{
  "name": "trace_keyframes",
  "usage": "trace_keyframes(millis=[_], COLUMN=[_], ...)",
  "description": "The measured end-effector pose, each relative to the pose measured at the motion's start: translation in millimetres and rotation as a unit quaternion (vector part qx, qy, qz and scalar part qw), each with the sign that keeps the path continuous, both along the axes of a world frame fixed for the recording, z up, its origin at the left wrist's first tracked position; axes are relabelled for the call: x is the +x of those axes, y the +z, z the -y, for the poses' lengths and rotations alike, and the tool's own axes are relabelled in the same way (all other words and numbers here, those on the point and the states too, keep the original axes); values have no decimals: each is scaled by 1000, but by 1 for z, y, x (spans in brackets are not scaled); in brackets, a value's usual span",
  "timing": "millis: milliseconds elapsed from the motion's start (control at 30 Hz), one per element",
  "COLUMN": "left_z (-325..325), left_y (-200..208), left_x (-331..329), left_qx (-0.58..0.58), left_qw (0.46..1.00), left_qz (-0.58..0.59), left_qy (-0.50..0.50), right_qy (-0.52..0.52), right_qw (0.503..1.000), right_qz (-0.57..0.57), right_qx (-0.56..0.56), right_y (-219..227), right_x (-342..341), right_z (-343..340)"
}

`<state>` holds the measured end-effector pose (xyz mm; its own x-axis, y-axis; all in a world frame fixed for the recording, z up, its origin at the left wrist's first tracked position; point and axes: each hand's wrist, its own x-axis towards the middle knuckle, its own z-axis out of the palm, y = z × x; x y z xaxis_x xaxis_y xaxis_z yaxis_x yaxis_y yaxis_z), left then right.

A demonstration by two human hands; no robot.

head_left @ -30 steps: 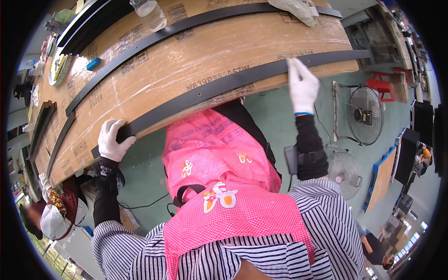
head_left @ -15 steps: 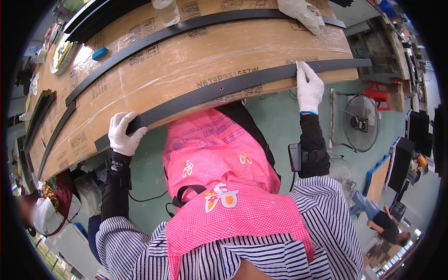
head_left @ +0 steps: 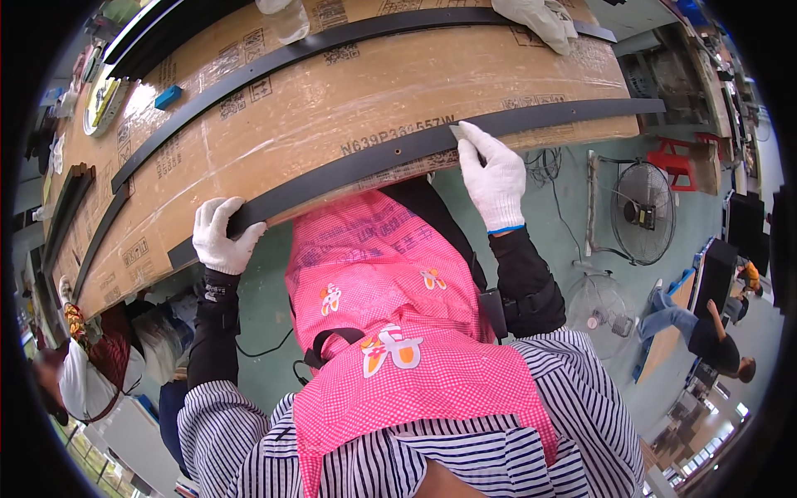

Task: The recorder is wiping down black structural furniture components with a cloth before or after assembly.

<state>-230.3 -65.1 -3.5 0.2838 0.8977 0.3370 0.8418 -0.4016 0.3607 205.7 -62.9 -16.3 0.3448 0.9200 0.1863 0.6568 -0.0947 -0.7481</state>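
Observation:
A long dark grey strip (head_left: 332, 180) with small holes lies along the near edge of the cardboard-covered table. My left hand (head_left: 222, 236), in a white knit glove, is closed around this strip near its left end, thumb on the near side and fingers over the top. My right hand (head_left: 491, 177), gloved the same way, is at the strip right of its middle. Its thumb and fingers pinch a small pale flat piece (head_left: 456, 131) against the strip; what kind of piece it is cannot be made out.
A second dark strip (head_left: 274, 62) lies farther back. Beyond it are a blue block (head_left: 168, 97), a clear container (head_left: 286, 21) and a white cloth (head_left: 540, 23). More dark strips (head_left: 68, 212) lie at the left. A fan (head_left: 639, 212) and a red stool (head_left: 672, 162) stand at right. Other people are nearby.
My right hand has slid leftward along the strip with the pale piece, toward its middle. The left hand keeps its hold. At far left, another person's gloved hand now shows by the table edge.

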Motion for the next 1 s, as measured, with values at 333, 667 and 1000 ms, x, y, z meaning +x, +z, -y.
trace_keyframes(millis=[333,667,1000], left_z=[1,4,-3], left_y=[-1,3,-2], left_x=[1,-2,41], left_qx=[-6,-7,-25], left_qw=[1000,1000,997], left_qz=[5,5,69], left_qy=[0,5,4], right_qy=[-39,-44,120], right_qw=[999,986,989], right_qz=[13,119,3], right_qx=[17,106,81], right_y=[4,-13,20], right_x=[36,26,-48], right_z=[-10,-18,-6])
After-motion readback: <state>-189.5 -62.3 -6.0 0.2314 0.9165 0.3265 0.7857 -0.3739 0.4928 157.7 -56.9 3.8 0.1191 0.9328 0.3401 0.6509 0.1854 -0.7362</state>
